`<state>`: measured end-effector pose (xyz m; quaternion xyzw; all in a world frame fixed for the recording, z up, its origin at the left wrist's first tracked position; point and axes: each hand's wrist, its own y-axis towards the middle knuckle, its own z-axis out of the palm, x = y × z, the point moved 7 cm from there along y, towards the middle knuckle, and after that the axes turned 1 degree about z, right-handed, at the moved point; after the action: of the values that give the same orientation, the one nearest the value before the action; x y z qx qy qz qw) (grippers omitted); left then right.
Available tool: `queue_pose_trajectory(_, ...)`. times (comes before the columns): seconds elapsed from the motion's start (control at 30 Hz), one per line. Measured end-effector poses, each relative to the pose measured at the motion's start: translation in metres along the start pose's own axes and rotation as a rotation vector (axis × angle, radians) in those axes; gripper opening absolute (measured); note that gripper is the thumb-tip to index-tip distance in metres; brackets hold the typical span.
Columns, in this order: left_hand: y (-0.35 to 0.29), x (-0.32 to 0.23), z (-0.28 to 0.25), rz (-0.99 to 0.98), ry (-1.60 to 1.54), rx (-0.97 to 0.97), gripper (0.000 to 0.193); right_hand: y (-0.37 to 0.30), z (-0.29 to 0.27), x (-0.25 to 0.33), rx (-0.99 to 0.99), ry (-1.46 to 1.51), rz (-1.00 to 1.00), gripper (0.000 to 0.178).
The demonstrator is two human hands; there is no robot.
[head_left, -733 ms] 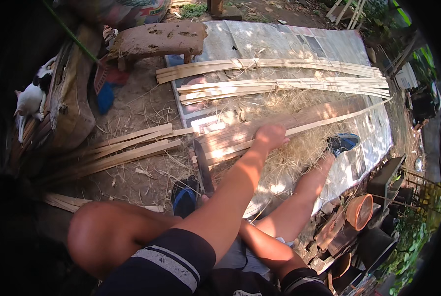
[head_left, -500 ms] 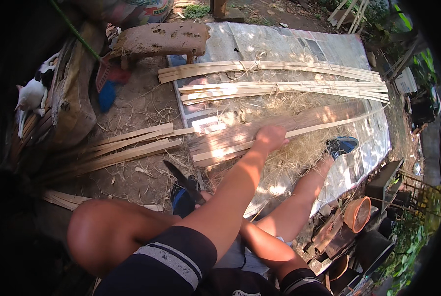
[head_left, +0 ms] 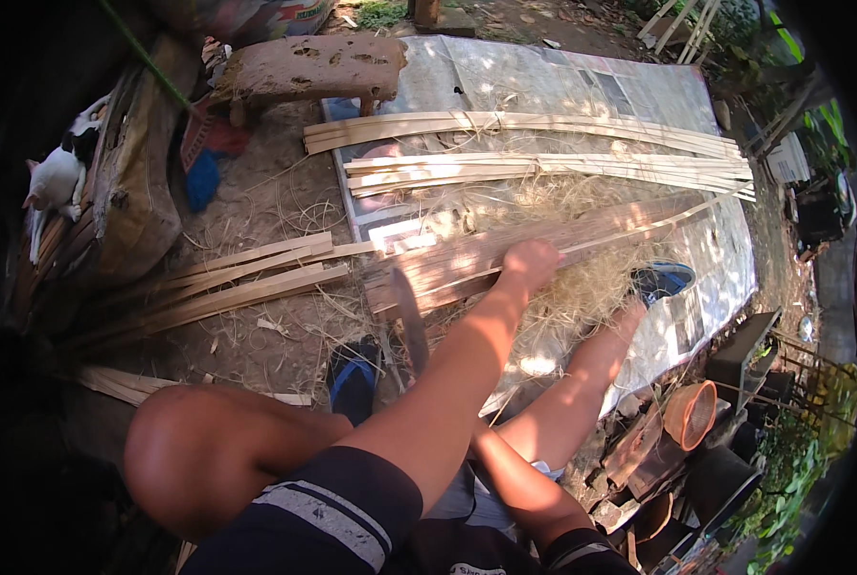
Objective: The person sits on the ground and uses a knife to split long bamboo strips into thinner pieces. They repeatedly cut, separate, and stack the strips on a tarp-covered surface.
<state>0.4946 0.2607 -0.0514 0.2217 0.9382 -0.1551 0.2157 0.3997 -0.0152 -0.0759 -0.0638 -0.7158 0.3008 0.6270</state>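
Note:
My left hand (head_left: 532, 264) is closed around a long pale wooden strip (head_left: 639, 235), likely bamboo, which lies along a weathered brown board (head_left: 447, 257). The strip shows a narrow face, and its near-left part runs along the board's front edge. My right arm (head_left: 524, 470) crosses beneath my left forearm, which hides most of the right hand. From there a knife (head_left: 411, 321) sticks up, its dark blade slightly blurred and its tip close to the board's left end. Its handle is out of sight.
Two bundles of pale strips (head_left: 543, 125) lie across a printed sheet (head_left: 524, 67) beyond the board. More strips (head_left: 275, 278) lie left on the dirt. Curly shavings (head_left: 591, 278) surround my sandalled foot (head_left: 663, 279). A cat (head_left: 59, 177) rests far left; pots (head_left: 689, 415) stand right.
The knife has swung up and right from near my left foot to the board's left end. The strip under my left hand has turned to show a narrower face.

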Motion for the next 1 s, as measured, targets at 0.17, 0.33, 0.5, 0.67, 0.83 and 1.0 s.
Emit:
queue_pose_trajectory(0.17, -0.001, 0.003, -0.012, 0.003, -0.074, 0.112, 0.052, 0.011, -0.002, -0.005, 0.040, -0.066, 0.024, 0.051)
queue_pose_trajectory(0.33, -0.002, 0.009, -0.022, -0.015, -0.105, 0.138, 0.049, 0.059, -0.053, -0.013, 0.017, 0.135, 0.064, 0.049)
queue_pose_trajectory(0.5, 0.000, 0.013, -0.019, -0.023, -0.097, 0.207, 0.049, 0.011, 0.004, -0.041, -0.133, 0.093, 0.116, 0.045)
queue_pose_trajectory(0.67, -0.004, 0.013, -0.016, -0.009, -0.126, 0.158, 0.054, 0.022, 0.005, -0.012, 0.150, -0.003, 0.201, 0.053)
queue_pose_trajectory(0.83, -0.004, 0.021, -0.017, 0.029, -0.113, 0.027, 0.050, 0.025, 0.029, -0.021, 0.079, -0.093, -0.066, 0.051)
queue_pose_trajectory(1.0, -0.011, 0.003, -0.030, 0.059, -0.059, 0.107, 0.051, 0.058, 0.004, -0.106, 0.352, 0.668, -0.012, 0.056)
